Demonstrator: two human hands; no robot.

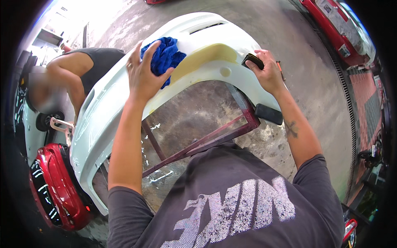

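A white car bumper (pixel 111 78) curves in front of me, with a yellowish patch of filler or primer (pixel 198 60) along its middle. My left hand (pixel 144 74) grips a crumpled blue cloth (pixel 167 56) against the bumper, left of the patch. At the bumper's right part, my right hand (pixel 268 70) holds a small black block (pixel 253 61) between thumb and fingers. The block's underside is hidden. Nearer to me, a second, larger black block (pixel 269 114) lies at the bumper's right end, beside my right forearm.
A dark red metal frame (pixel 202 142) stands beneath the bumper, just ahead of my body. Another person (pixel 78 68) bends beside the bumper at the left. Red cars stand at the lower left (pixel 62 186) and upper right (pixel 331 29). A drain grating (pixel 345 91) crosses the concrete floor.
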